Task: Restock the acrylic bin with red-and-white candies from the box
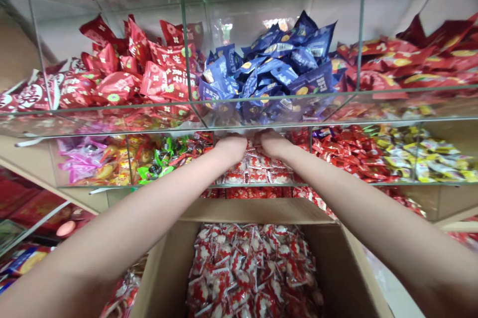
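Observation:
Both arms reach forward into a middle compartment of the lower glass shelf. My left hand (232,148) is at the compartment's left side and my right hand (274,143) at its right, a small gap between them. Under and in front of them lie red-and-white wrapped candies (257,164), in rows at the front. The fingers of both hands point away and are hidden, so what they hold does not show. Below my arms stands an open cardboard box (257,210) with many similar clear-and-red wrapped candies (254,268) inside.
Glass dividers (185,34) split the shelves. Blue packets (272,66) and red packets (123,69) fill the shelf above, whose front glass (261,108) stands just over my hands. Green-wrapped sweets (159,161) and red-wrapped sweets (351,153) flank the compartment.

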Demonstrator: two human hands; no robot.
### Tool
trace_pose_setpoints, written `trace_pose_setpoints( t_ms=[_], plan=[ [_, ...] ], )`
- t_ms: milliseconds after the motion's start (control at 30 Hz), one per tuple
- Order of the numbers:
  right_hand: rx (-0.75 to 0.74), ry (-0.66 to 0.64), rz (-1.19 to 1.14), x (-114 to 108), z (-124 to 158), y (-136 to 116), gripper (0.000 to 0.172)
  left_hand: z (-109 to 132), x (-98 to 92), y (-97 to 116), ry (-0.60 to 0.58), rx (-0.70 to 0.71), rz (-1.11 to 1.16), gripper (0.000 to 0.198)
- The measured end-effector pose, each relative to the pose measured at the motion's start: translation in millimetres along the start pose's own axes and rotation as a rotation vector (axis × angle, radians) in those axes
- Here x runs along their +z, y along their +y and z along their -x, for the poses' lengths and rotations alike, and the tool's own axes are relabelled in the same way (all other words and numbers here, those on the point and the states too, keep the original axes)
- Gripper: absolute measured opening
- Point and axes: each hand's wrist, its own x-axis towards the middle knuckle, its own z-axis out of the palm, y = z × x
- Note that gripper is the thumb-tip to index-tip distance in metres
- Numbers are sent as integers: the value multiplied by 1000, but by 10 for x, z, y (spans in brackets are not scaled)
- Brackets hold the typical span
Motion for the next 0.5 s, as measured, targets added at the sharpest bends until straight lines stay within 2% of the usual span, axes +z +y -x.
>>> trace_pose_setpoints(
  t_ms=[100, 167, 333, 500],
  plan=[
    [-75, 67, 3, 5, 140, -82, 29, 225, 65, 29, 2, 2, -110, 27],
    [-152, 105, 14, 40, 219, -177, 29, 275, 133, 52, 10, -11, -167, 27],
    [-232, 169, 50, 188, 237, -384, 36, 218, 273, 49, 23, 23, -258, 23],
    [-248, 149, 31, 296, 166, -408, 39, 215, 364, 9, 57, 68, -304, 23]
  ],
)
